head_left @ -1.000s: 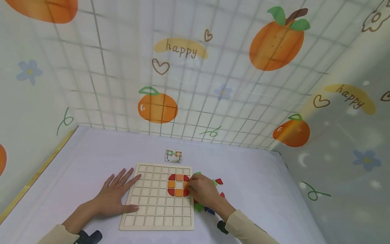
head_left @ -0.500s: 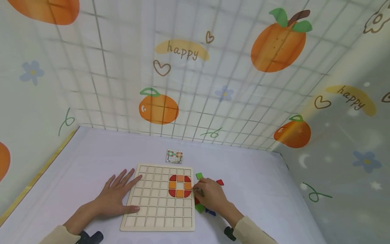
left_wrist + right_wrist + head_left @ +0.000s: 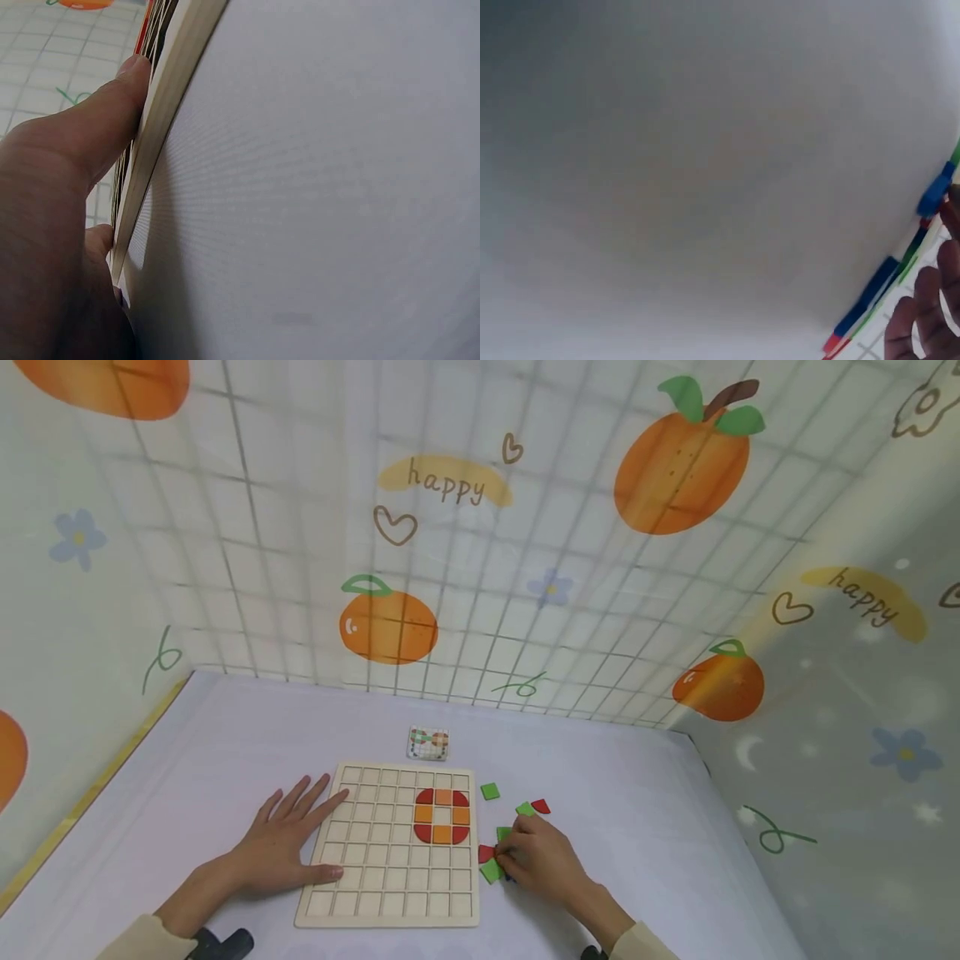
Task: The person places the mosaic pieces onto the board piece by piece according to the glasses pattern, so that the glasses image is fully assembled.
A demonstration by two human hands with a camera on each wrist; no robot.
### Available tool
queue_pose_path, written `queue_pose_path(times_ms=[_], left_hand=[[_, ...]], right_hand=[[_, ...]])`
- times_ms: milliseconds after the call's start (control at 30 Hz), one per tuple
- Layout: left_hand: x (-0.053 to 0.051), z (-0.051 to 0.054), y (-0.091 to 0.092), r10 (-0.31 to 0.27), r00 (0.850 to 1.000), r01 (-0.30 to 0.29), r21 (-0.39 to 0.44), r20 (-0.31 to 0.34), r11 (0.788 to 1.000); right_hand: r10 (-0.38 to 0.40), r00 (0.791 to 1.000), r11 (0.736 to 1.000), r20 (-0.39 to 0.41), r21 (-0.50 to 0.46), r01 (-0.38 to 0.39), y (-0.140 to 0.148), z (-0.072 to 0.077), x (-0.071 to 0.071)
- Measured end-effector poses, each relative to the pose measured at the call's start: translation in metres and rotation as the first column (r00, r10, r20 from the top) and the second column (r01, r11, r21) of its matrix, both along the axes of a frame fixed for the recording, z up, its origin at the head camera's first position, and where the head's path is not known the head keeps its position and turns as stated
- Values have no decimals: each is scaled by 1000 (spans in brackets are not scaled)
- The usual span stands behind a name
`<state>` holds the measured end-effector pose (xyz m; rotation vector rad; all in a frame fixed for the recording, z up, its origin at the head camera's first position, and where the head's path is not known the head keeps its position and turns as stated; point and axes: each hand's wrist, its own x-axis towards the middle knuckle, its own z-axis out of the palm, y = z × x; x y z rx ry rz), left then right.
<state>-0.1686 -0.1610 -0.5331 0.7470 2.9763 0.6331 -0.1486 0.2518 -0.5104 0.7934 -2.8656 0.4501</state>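
A pale wooden grid board (image 3: 386, 881) lies on the table, with a ring of red and orange pieces (image 3: 442, 835) set in its upper right cells. My left hand (image 3: 277, 850) is spread, thumb and a fingertip resting on the board's left edge; in the left wrist view the thumb lies against the board's side (image 3: 165, 112). To the right of the board, my right hand (image 3: 542, 858) is among loose pieces, fingers bent down at them; whether it pinches one is hidden. Blue pieces (image 3: 867, 297) show near its fingers in the right wrist view.
A small patterned card (image 3: 427, 743) lies beyond the board. Loose green (image 3: 490, 791) and red (image 3: 541, 807) pieces are spread right of the board. Behind the table hangs a printed curtain (image 3: 465, 635). A dark object (image 3: 225, 945) is by my left wrist.
My right hand has moved away from the ring on the board, rightward and nearer to me, over the loose pieces, uncovering some green ones. The left hand has stayed in place.
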Motion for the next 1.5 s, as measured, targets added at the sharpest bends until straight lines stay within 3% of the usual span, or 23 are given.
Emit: queue_pose_path(times_ms=[167,433,700,833,967,1200,1500], left_hand=[[-1,-4,-1,-4,1000,4,-2,-17,1000],[0,1,-1,6,1000,-5,-35,29,999],[0,2,-2,3,1000,-2,-34,25,999],[0,2,-2,9,1000,-8,-37,26,999],[1,3,-1,-2,1000,2,-15,25,1000],[1,7,0,5,999,-4,-36,34,999],[2,7,0,-1,999,2,-29,33,1000]], right_hand=[[3,998,1000,67,0,-3,9,1,8],[-9,974,1000,227,-16,13,17,6,15],[32,984,999,173,-12,-30,20,7,12],[-6,977,999,212,53,-5,21,9,11],[-40,951,996,306,83,15,23,15,12],[-76,889,997,451,10,80,24,20,13],[-16,850,996,527,-63,58,17,27,12]])
